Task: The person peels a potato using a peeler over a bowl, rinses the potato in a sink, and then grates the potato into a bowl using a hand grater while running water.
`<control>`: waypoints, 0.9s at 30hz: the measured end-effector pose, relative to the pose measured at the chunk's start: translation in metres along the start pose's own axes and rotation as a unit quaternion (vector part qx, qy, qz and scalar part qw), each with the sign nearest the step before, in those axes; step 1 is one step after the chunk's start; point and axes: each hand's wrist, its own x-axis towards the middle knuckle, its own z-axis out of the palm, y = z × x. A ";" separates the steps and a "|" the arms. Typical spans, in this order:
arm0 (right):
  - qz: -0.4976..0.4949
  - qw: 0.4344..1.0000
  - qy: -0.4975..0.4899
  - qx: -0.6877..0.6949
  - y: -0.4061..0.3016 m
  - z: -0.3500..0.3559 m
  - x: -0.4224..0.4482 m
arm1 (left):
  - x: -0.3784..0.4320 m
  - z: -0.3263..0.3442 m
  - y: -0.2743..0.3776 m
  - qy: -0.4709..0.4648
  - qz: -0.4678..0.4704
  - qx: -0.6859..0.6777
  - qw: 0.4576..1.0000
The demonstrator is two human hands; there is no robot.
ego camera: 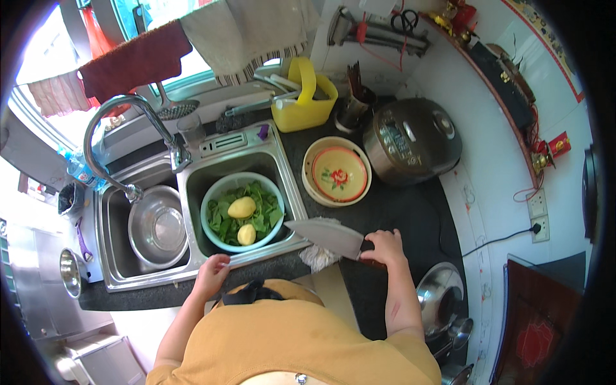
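Observation:
My right hand is closed on the handle of a broad kitchen knife. Its blade points left over the counter, with the tip above the sink's right rim. A crumpled white cloth lies under the blade. My left hand is at the sink's front edge, its fingers curled; whether they hold anything is unclear. Beyond it, a pale blue basin stands in the right sink bowl. Green leaves fill it, with two peeled potatoes on top.
The left sink bowl holds a steel basin under a curved faucet. Right of the sink are stacked bowls, a rice cooker and a yellow basket. A purple-handled peeler lies at the left; steel pans stand at the right.

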 end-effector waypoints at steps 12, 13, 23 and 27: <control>-0.129 0.732 0.580 0.335 -0.037 -0.343 0.279 | -0.035 0.000 -0.006 0.112 0.035 0.110 0.987; -0.149 0.698 0.601 0.361 -0.034 -0.370 0.291 | -0.039 0.004 -0.010 0.136 0.041 0.105 0.984; 0.154 0.741 0.537 0.373 -0.064 -0.428 0.305 | -0.071 0.003 -0.060 0.307 -0.003 0.066 0.949; 0.132 0.698 0.633 0.309 -0.034 -0.427 0.327 | -0.055 0.003 -0.045 0.293 -0.002 0.062 0.954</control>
